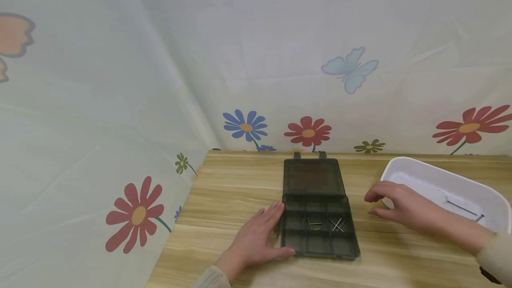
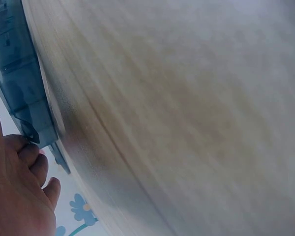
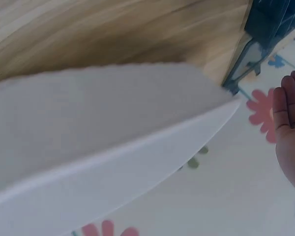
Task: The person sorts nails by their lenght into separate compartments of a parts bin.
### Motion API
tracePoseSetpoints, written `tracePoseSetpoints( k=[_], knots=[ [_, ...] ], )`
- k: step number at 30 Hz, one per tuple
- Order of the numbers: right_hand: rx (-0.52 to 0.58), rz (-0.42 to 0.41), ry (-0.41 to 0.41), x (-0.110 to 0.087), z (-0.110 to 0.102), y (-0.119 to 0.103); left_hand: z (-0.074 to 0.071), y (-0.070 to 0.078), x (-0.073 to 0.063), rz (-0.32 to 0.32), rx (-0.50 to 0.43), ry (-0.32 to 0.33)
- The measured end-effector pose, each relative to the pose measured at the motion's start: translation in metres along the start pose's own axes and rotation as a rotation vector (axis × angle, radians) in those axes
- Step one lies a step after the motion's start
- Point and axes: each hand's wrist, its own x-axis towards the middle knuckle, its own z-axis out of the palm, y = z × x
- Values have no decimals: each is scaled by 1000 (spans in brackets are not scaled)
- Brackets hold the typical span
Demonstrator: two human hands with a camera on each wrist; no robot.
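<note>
A dark translucent compartment box [image 1: 320,246] lies on the table with its lid [image 1: 314,177] folded back. Its middle compartment holds a few brass-coloured pins [image 1: 315,224]; crossed silver nails [image 1: 337,225] lie in the compartment to the right. My left hand [image 1: 258,237] touches the box's left side, fingers extended, thumb at the near corner. Over the left end of a white tray [image 1: 448,172] is my right hand [image 1: 416,208], thumb and fingers apart, with nothing visible between them. Inside the tray are long dark nails [image 1: 462,208], partly hidden by the right arm.
The wood-grain table [image 1: 228,181] meets a pale curtain [image 1: 260,48] printed with flowers and butterflies at its back and left. Bare wood separates the box from the tray. The box's two latches [image 1: 297,155] point toward the back edge.
</note>
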Motion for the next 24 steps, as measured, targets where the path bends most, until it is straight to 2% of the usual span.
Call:
tracePoseSetpoints(
  k=[5, 15, 19, 24],
  knots=[
    [-55, 34, 11, -13, -21, 13, 1, 0, 0, -2, 1, -4],
    [-192, 195, -19, -29, -71, 37, 3, -2, 0, -15, 1, -10],
    [-249, 235, -36, -35, -81, 47, 2, -2, 0, -18, 0, -12],
    [-292, 292, -94, -44, -88, 57, 3, -2, 1, -14, -5, -12]
  ],
)
